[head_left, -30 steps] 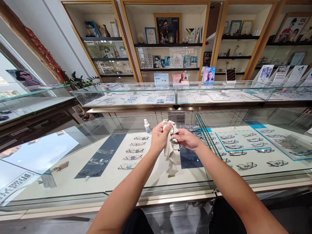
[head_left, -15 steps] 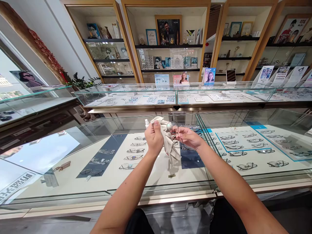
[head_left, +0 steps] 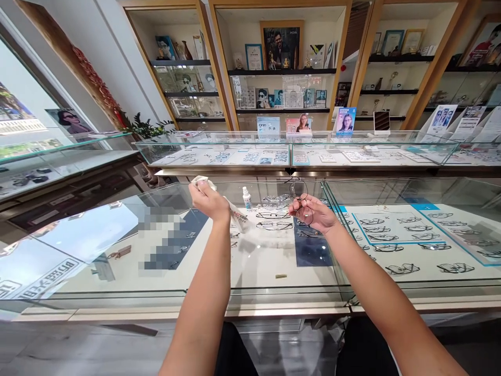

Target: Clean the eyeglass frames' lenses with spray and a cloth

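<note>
My left hand (head_left: pixel 210 200) is closed around a pale cloth (head_left: pixel 204 181), held up over the left part of the glass counter; a corner of the cloth hangs down behind the wrist. Over to the right, my right hand (head_left: pixel 316 211) pinches a pair of thin dark-rimmed glasses (head_left: pixel 299 189) near the bridge. The glasses are turned upright, one round lens above the fingers and one below. Between the two hands a small white spray bottle (head_left: pixel 246 198) stands on the glass top.
Under the glass of the counter (head_left: pixel 250 297) lie rows of spectacles (head_left: pixel 274 225), with more on a blue-edged tray (head_left: pixel 399 230) at the right. A second glass showcase (head_left: pixel 219 156) runs behind, carrying upright cards (head_left: pixel 344 121). Wooden shelves (head_left: pixel 282 73) line the back wall.
My left hand has moved left with the cloth, away from the glasses. My right hand still holds the glasses, now slightly further right. The spray bottle shows fully between the hands.
</note>
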Motion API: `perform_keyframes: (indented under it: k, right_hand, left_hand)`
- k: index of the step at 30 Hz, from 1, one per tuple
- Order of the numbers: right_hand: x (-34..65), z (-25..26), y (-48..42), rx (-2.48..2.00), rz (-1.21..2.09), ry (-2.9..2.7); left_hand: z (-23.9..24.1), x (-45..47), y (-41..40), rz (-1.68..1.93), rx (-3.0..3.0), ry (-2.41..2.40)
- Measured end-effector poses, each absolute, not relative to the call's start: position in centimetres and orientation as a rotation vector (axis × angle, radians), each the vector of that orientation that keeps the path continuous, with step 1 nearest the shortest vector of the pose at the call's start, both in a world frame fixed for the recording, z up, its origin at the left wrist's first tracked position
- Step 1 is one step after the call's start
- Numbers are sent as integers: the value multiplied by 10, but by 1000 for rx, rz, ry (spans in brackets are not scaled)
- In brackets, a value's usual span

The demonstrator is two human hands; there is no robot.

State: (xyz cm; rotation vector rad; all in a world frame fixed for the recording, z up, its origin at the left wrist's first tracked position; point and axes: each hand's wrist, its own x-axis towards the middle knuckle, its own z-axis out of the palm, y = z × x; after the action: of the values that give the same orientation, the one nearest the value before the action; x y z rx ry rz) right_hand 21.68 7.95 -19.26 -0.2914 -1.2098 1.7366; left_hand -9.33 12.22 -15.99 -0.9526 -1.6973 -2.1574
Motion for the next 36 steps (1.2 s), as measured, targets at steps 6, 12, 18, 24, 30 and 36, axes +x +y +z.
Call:
perform_keyframes:
  k: [6, 12, 18, 24, 30, 36]
  right_hand:
    - [217, -191, 80, -266, 1756, -1204]
    - [216, -189, 79, -328, 1715, -1234]
    - [220, -181, 79, -416, 1657, -1270]
    - [233, -174, 85, -446, 1505, -1330]
    - [236, -169, 84, -543, 1453, -1386]
    - [241, -164, 84, -579, 1409, -1555]
  left_hand:
    - [-179, -105, 136, -1946, -997, -1984]
    - [-184, -102, 135, -1988, -890, -1781]
    - [-184, -73, 132, -1992, -1558, -1426]
    - [-187, -21, 108, -1794, -2132, -1229]
    - [-181, -6, 90, -1733, -2320, -1013]
    - [-175, 3, 79, -1636, -2255, -873]
